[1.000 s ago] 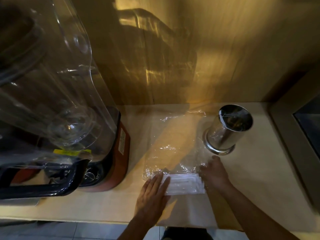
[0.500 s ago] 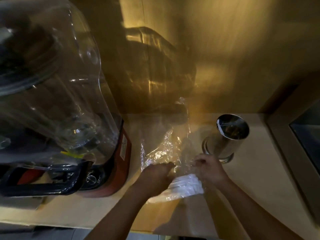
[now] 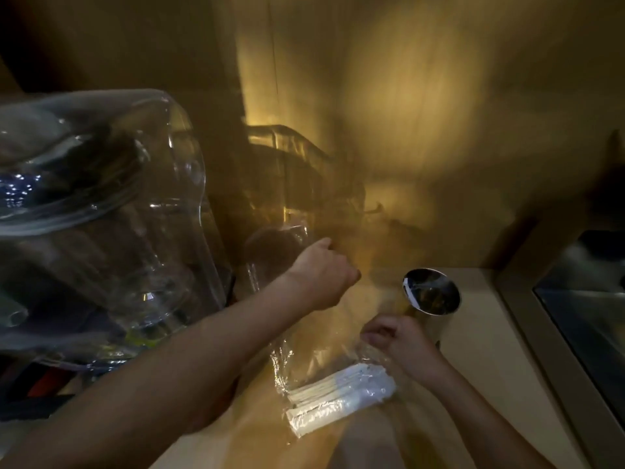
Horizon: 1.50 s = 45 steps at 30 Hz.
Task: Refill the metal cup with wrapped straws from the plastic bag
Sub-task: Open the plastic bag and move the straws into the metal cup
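The person's left hand [image 3: 323, 274] is lifted well above the counter [image 3: 473, 374], curled into a fist and pinching the upper end of the clear plastic bag [image 3: 291, 353] — the film is stretching up from the counter to that fist, catching glints of light along its creases. The right hand [image 3: 402, 340] is hovering lower, just in front of the metal cup [image 3: 434, 299], fingers bent inward against the bag's right edge; through the blur I cannot tell whether it is actually gripping the plastic or only resting against it.

The wrapped straws [image 3: 338, 401] are lying in a white bundle at the bottom of the bag, down on the counter, slanting from lower left to upper right, just beneath the right hand. The cup is standing upright near the back wall [image 3: 406, 130], to the right of both hands, its open mouth showing dark inside — nothing is sticking out of it. A large clear blender jar [image 3: 101, 214] is looming on the left, beside the left forearm. At the far right, a steel sink [image 3: 581, 316] is edging the counter.
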Each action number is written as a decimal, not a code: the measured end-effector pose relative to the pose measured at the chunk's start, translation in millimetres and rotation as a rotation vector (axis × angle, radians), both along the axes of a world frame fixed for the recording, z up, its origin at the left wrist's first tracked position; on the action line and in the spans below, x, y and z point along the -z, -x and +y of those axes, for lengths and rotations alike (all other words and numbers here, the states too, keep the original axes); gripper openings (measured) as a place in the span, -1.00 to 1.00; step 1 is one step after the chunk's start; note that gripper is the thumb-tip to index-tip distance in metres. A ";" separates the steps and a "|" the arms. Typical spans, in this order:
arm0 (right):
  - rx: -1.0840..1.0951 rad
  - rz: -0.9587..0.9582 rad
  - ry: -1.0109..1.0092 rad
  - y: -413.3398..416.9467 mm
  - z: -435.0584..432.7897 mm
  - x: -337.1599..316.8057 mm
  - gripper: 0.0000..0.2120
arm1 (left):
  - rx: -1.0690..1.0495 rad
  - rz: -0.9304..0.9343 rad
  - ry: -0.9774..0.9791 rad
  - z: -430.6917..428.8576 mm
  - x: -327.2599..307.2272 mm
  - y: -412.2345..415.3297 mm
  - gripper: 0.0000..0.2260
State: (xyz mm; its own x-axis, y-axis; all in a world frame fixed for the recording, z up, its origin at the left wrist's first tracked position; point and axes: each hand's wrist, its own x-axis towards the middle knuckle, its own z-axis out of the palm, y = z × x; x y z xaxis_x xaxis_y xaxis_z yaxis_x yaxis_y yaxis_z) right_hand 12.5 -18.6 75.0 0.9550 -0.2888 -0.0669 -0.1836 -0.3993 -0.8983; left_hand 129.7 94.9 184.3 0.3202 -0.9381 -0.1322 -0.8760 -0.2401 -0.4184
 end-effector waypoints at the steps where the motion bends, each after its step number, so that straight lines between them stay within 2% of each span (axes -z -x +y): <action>1: 0.021 0.023 0.004 3.5 -3.5 3.5 -0.75 | -0.016 -0.009 -0.002 -0.7 -6.9 -2.0 -0.81; 5: 0.050 0.114 0.065 21.7 -16.0 21.5 -0.66 | -0.098 -0.007 -0.005 -1.4 -34.1 -7.7 -0.81; 9: 0.096 0.084 0.122 35.4 -21.1 26.4 -0.64 | -0.157 0.027 0.021 1.8 -49.5 -8.9 -0.79; 12: 0.199 -0.021 0.132 40.0 -25.2 15.6 -0.65 | -0.192 0.023 0.057 4.9 -53.1 -12.9 -0.80; 18: 0.320 -0.303 -0.022 52.0 -31.9 -26.1 -0.83 | -0.207 0.065 0.224 16.7 -61.1 -33.3 -0.88; 22: 0.413 -0.419 0.030 54.0 -39.3 -36.7 -0.83 | -0.326 0.174 0.135 25.6 -47.0 -38.4 -0.83; 24: 0.404 -0.372 0.057 55.6 -42.4 -34.4 -0.80 | -0.350 0.212 0.118 26.5 -36.4 -37.1 -0.80; 28: 0.479 -0.413 0.134 62.9 -52.4 -28.5 -0.74 | -0.343 0.157 0.284 25.7 -28.2 -36.9 -0.88; 31: 0.416 -0.293 0.158 63.3 -58.1 -26.6 -0.77 | -0.378 0.289 0.087 27.8 -14.3 -34.2 -0.98; 34: 0.432 -0.226 0.085 62.8 -60.6 -19.0 -0.81 | -0.388 0.273 0.112 28.9 -2.7 -35.8 -0.87; 38: 0.507 -0.256 0.049 63.9 -62.4 -12.3 -0.81 | -0.332 0.306 0.120 27.8 -0.2 -36.8 -0.94; 40: 0.523 -0.251 0.040 66.0 -62.0 -9.2 -0.81 | -0.339 0.375 0.126 27.4 0.9 -36.6 -0.95; 43: 0.574 -0.275 -0.024 72.3 -63.2 -2.2 -0.84 | -0.324 0.553 0.162 26.9 -0.4 -38.1 -0.80; 45: 0.606 -0.269 -0.046 77.5 -64.1 -0.1 -0.87 | -0.272 0.588 0.203 26.9 -1.2 -38.8 -0.78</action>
